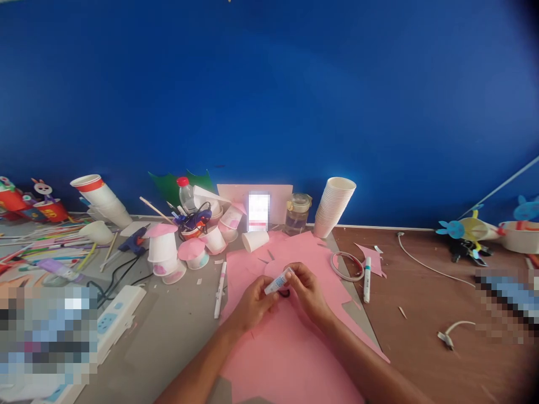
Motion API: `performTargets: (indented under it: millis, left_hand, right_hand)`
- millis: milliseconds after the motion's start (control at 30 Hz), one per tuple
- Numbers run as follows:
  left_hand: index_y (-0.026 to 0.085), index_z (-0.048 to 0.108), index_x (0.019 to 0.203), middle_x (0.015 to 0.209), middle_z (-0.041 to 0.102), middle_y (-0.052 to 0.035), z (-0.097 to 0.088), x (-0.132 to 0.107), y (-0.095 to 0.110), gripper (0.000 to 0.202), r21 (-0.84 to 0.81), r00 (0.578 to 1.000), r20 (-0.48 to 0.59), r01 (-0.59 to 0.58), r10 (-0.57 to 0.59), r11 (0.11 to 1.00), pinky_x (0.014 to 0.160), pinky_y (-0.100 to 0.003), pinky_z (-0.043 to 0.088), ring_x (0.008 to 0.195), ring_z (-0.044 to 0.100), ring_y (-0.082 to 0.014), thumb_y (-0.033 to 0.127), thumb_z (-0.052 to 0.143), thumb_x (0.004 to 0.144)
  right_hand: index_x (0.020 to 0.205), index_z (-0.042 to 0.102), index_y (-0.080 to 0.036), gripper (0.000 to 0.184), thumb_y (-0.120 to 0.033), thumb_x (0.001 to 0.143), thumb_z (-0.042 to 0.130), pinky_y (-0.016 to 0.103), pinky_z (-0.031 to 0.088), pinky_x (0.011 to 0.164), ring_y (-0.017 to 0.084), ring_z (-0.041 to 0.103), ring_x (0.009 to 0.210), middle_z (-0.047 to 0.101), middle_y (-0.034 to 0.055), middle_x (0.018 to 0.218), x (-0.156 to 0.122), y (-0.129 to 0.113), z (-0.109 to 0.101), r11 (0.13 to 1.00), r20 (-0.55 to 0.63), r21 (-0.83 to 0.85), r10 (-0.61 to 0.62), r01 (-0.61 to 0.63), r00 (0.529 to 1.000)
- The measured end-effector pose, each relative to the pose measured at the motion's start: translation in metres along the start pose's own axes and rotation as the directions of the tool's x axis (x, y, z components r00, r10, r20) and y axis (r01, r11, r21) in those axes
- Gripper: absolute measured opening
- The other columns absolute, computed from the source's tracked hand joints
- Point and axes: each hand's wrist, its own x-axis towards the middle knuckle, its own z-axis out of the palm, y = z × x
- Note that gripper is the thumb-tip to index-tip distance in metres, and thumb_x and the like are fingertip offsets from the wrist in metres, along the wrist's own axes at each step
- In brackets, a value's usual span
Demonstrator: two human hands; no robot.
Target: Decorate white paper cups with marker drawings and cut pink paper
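Note:
Over the pink paper (pixel 290 359), my two hands hold a small whitish tube with blue print (pixel 277 282) between them. My left hand (pixel 257 303) has its fingers closed around the tube's lower left end. At the upper right end, my right hand (pixel 304 285) pinches it with thumb and fingers. The tube lies tilted, and its ends are partly covered by my fingers. Just beneath it, a small dark curved thing (pixel 285 293) shows on the paper; its kind is unclear. A white marker (pixel 219 289) lies left of my left hand.
A tall stack of paper cups (pixel 334 207) and a lidded jar (pixel 297 213) stand at the back. Pink-topped paper cups (pixel 163 247), a glue gun (pixel 135 241) and a power strip (pixel 113 320) are leftward. To the right lie a tape ring (pixel 347 266) and another marker (pixel 368 279).

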Motion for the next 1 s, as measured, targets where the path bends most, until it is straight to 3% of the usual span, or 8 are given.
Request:
performTargets:
  millis: [133,267,500,667,767,867,1000]
  left_hand:
    - [0.017,0.052,0.088,0.066,0.057,0.0025,0.004,-0.001,0.0,0.03,0.03,0.995,-0.096,-0.01,0.013,1.0,0.05,-0.022,0.038,0.051,0.047,-0.0088,0.045,0.062,0.08]
    - [0.018,0.05,0.084,0.057,0.053,0.0048,0.001,-0.001,-0.001,0.032,0.051,1.0,-0.023,-0.003,0.004,0.999,0.044,-0.022,0.037,0.043,0.046,-0.0087,0.049,0.054,0.084]
    - [0.016,0.051,0.078,0.056,0.057,0.0016,-0.004,-0.001,0.004,0.039,-0.057,0.99,0.127,0.07,-0.063,0.996,0.04,-0.02,0.034,0.036,0.044,-0.007,0.053,0.045,0.088]
    - [0.014,0.055,0.077,0.04,0.051,0.0054,-0.011,0.001,-0.001,0.045,-0.344,0.935,0.334,0.24,-0.12,0.908,0.062,-0.032,0.05,0.027,0.034,-0.0054,0.056,0.041,0.088]
    - [0.014,0.055,0.076,0.039,0.051,0.0053,-0.014,0.001,-0.003,0.045,-0.392,0.895,0.425,0.317,-0.136,0.864,0.069,-0.038,0.052,0.025,0.034,-0.0055,0.056,0.041,0.087]
    - [0.014,0.055,0.08,0.048,0.057,0.0018,-0.011,0.0,-0.002,0.045,-0.313,0.924,0.357,0.259,-0.139,0.914,0.068,-0.037,0.052,0.032,0.044,-0.0078,0.055,0.039,0.089]
    - [0.016,0.051,0.102,0.088,0.064,-0.007,0.0,0.0,0.0,0.039,-0.139,0.995,0.105,0.012,0.003,0.99,0.064,-0.031,0.05,0.061,0.061,-0.0138,0.048,0.059,0.082]
  right_hand:
    - [0.078,0.053,-0.019,0.028,-0.046,0.084,0.059,0.027,0.044,0.054,0.014,0.05,0.057,0.052,-0.0024,0.061,-0.002,-0.003,0.003,1.0,0.001,-0.002,-0.002,0.002,1.0]
    - [0.078,0.053,-0.02,0.03,-0.049,0.086,0.056,0.027,0.044,0.054,0.014,0.05,0.055,0.051,-0.0022,0.06,-0.001,-0.004,0.001,0.999,0.031,-0.039,-0.028,0.029,0.999]
    - [0.08,0.054,-0.02,0.032,-0.051,0.086,0.054,0.028,0.047,0.055,0.015,0.052,0.057,0.052,-0.0015,0.061,0.001,-0.005,-0.001,1.0,0.049,-0.027,-0.012,0.013,0.999]
    - [0.079,0.054,-0.019,0.032,-0.05,0.088,0.051,0.028,0.044,0.056,0.014,0.051,0.057,0.052,-0.0019,0.06,-0.001,-0.011,0.005,0.999,0.106,0.037,-0.021,0.017,0.994]
    - [0.08,0.054,-0.019,0.033,-0.05,0.089,0.049,0.027,0.041,0.053,0.013,0.049,0.052,0.051,-0.0031,0.057,-0.001,-0.012,0.006,0.997,0.127,0.072,-0.014,0.005,0.992]
    - [0.08,0.053,-0.019,0.033,-0.051,0.088,0.051,0.026,0.041,0.052,0.012,0.05,0.049,0.053,-0.0031,0.057,0.001,-0.011,0.003,1.0,0.12,0.009,-0.004,0.002,0.993]
    - [0.079,0.051,-0.02,0.032,-0.051,0.088,0.052,0.026,0.043,0.05,0.013,0.051,0.048,0.053,-0.0036,0.055,0.001,-0.007,-0.002,0.997,0.051,-0.074,-0.001,0.005,0.999]
